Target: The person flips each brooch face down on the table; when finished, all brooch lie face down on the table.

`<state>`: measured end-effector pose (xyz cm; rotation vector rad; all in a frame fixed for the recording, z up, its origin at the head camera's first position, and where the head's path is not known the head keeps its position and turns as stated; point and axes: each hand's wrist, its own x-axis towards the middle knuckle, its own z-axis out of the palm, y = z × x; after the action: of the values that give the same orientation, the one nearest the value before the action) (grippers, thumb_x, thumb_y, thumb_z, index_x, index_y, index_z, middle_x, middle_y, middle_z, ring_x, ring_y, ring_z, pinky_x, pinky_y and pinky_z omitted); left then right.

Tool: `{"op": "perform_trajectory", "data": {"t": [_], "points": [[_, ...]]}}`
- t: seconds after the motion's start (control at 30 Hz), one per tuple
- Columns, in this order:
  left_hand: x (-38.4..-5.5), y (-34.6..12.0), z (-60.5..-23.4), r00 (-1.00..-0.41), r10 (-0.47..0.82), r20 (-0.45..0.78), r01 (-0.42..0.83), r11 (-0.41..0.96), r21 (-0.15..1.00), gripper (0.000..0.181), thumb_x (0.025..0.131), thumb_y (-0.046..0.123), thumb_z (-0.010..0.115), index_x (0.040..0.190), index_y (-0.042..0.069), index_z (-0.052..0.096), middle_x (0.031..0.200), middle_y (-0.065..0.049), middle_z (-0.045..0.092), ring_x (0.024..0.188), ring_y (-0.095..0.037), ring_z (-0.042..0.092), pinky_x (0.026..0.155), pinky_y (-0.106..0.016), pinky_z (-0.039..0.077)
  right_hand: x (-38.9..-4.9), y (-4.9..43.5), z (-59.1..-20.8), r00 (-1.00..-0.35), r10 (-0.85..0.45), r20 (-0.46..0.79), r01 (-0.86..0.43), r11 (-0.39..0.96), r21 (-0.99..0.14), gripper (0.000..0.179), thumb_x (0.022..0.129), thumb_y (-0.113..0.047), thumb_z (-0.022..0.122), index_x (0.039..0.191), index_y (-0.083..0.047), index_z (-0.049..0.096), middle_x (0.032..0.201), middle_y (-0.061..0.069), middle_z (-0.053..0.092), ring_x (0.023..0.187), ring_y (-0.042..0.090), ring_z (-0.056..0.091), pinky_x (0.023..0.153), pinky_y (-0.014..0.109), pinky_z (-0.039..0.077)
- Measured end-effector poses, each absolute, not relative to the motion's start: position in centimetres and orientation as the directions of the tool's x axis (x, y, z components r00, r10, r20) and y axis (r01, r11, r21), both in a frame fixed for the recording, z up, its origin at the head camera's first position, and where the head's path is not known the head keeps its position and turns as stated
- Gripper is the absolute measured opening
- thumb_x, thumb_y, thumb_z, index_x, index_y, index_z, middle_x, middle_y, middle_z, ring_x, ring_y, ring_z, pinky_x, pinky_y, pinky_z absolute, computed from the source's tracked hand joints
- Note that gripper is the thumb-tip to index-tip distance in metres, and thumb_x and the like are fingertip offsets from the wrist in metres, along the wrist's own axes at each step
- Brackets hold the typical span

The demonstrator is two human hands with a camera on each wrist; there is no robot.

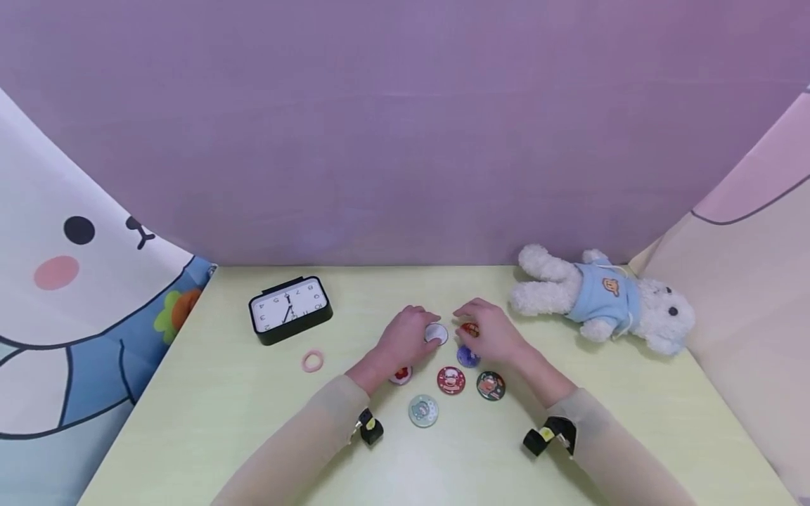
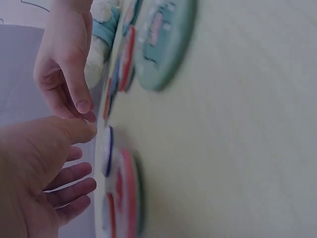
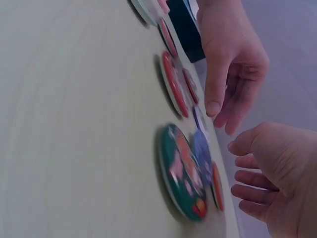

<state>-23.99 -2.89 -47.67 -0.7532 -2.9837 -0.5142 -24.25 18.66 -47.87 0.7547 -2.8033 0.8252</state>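
Several round badges lie on the table beneath and around the two hands. My left hand hovers beside a white badge, thumb and fingers loosely bent with nothing between them. Close by on the right, my right hand hangs over an orange-red badge and a blue-purple badge, its fingers also loosely bent and holding nothing. Nearer the front are a red badge, a dark green badge and a pale green badge. The left wrist partly hides a red-and-white badge.
A black-framed clock lies at the back left, with a pink ring in front of it. At the back right a white plush toy in a blue top lies on its back. A purple cloth hangs behind the table.
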Motion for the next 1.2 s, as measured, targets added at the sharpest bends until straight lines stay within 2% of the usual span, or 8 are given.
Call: {"op": "perform_trajectory", "data": {"t": [0.27,0.47,0.73,0.97,1.2], "points": [[-24.2,-0.3,-46.7,-0.874,0.478,0.084,0.476,0.813,0.335,0.045,0.097,0.031,0.079,0.138,0.014,0.071,0.134,-0.005,0.075,0.13,-0.024,0.068,0.114,-0.036,0.055,-23.9,21.2,-47.3,-0.885,-0.395,0.246,-0.465,0.736,-0.491,0.033,0.094,-0.011,0.077,0.125,0.002,0.072,0.121,0.019,0.074,0.114,0.039,0.072,0.099,0.055,0.061],[-24.4,1.4,-47.0,-0.878,0.477,0.048,0.457,0.803,0.384,0.042,0.101,0.029,0.074,0.141,0.016,0.069,0.14,-0.004,0.073,0.137,-0.024,0.064,0.117,-0.037,0.053,-23.5,22.5,-47.7,-0.877,-0.397,0.27,-0.48,0.74,-0.471,0.03,0.092,-0.006,0.077,0.122,0.002,0.074,0.118,0.021,0.076,0.107,0.041,0.072,0.091,0.054,0.063],[-24.3,2.3,-47.5,-0.875,0.484,0.003,0.453,0.817,0.358,0.039,0.105,0.023,0.069,0.143,0.015,0.067,0.137,-0.003,0.074,0.131,-0.023,0.067,0.115,-0.036,0.055,-23.0,23.1,-48.3,-0.871,-0.414,0.266,-0.491,0.747,-0.449,0.03,0.091,-0.006,0.077,0.121,0.002,0.074,0.116,0.019,0.078,0.105,0.037,0.073,0.092,0.053,0.063],[-24.2,2.4,-47.7,-0.878,0.476,-0.042,0.433,0.829,0.353,0.042,0.1,0.014,0.071,0.142,0.017,0.068,0.134,-0.002,0.075,0.125,-0.021,0.065,0.114,-0.034,0.055,-22.5,23.3,-48.9,-0.875,-0.424,0.233,-0.483,0.75,-0.451,0.034,0.089,-0.004,0.079,0.122,0.002,0.073,0.116,0.018,0.078,0.108,0.036,0.073,0.096,0.053,0.062],[-24.4,2.5,-47.8,-0.875,0.484,-0.029,0.45,0.832,0.324,0.037,0.1,0.019,0.074,0.137,0.018,0.072,0.128,0.001,0.077,0.118,-0.017,0.065,0.109,-0.03,0.056,-22.4,23.0,-49.4,-0.859,-0.44,0.262,-0.512,0.746,-0.425,0.033,0.086,-0.003,0.081,0.119,0.0,0.075,0.111,0.014,0.079,0.105,0.032,0.073,0.096,0.052,0.061]]}}
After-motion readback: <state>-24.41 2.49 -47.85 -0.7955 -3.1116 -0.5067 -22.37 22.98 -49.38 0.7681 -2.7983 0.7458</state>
